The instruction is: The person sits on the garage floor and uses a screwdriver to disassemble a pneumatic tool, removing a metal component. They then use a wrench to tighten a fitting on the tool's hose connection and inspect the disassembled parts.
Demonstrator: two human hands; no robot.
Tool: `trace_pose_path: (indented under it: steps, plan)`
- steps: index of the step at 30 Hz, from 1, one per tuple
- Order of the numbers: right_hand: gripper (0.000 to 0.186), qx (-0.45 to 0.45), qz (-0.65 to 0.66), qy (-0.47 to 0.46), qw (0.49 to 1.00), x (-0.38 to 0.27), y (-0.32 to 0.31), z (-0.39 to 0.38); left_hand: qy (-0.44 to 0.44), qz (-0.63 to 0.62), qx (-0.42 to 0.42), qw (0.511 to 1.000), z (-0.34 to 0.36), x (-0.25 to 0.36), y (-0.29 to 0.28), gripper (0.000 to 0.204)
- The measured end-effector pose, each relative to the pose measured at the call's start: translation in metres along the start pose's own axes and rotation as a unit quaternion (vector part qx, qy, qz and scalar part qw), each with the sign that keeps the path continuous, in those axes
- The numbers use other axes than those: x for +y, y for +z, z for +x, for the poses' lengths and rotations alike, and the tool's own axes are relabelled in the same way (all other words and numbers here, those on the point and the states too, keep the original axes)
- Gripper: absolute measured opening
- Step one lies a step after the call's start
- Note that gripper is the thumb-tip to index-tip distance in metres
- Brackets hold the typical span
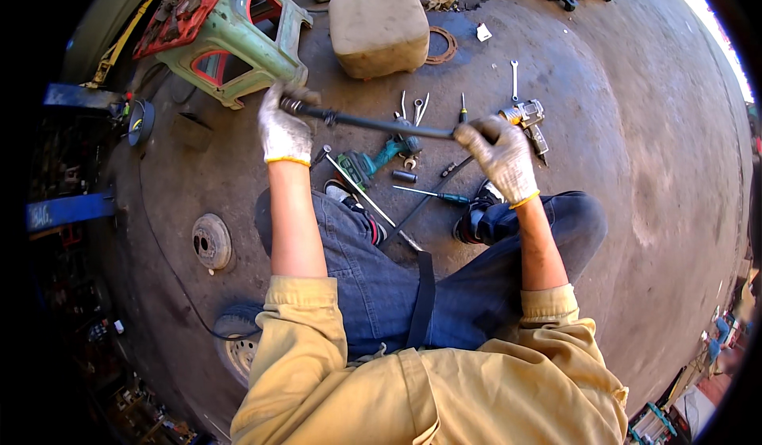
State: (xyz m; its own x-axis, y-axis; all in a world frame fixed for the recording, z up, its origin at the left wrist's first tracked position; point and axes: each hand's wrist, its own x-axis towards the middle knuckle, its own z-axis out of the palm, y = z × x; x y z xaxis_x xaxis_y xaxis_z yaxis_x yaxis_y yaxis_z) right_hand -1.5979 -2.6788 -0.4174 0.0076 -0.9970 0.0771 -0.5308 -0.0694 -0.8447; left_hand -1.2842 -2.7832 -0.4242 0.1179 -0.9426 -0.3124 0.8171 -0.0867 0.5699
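The rod (381, 123), a long dark metal bar, is held level above the floor (619, 151), in front of the person's knees. The left hand (284, 131) is clenched around its left end, where a lighter threaded or collared section shows; the right hand (502, 155) is clenched around the opposite end. Both hands wear pale knit gloves with yellow cuffs. Judged by its look, the rod is steel: rigid, fairly heavy for its thickness, unlikely to flex, and possibly greasy, so the gloved two-end hold suits it; grasping near each end gives good control of swing. Under it on the stained concrete lie a teal power tool (373, 159), a screwdriver (432, 195) with a green handle, a small socket (405, 177), pliers and spanners (514, 80), and a metal impact tool (525, 115) just beside the right hand. A worn green stool (254, 48) with chipped paint stands beyond the left hand, a tan block (379, 28) near it, and a round brake drum (211, 241) lies left of the knee.
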Motion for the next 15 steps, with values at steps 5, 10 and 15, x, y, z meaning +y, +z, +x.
trace_pose_path:
  steps: [5,10,15]
  plan:
    - [0.035,0.111,0.031,0.083,0.99,-0.024,-0.015,0.004,0.339,0.631,0.139,0.684,-0.02,-0.034,0.019,0.041]
    - [0.03,0.151,-0.008,0.071,0.986,-0.035,-0.005,-0.005,0.428,0.703,-0.281,0.493,-0.088,-0.08,0.066,0.042]
    - [0.024,0.109,0.087,0.021,0.99,-0.048,0.009,-0.021,0.43,0.705,-0.315,0.467,-0.084,-0.104,0.055,0.05]
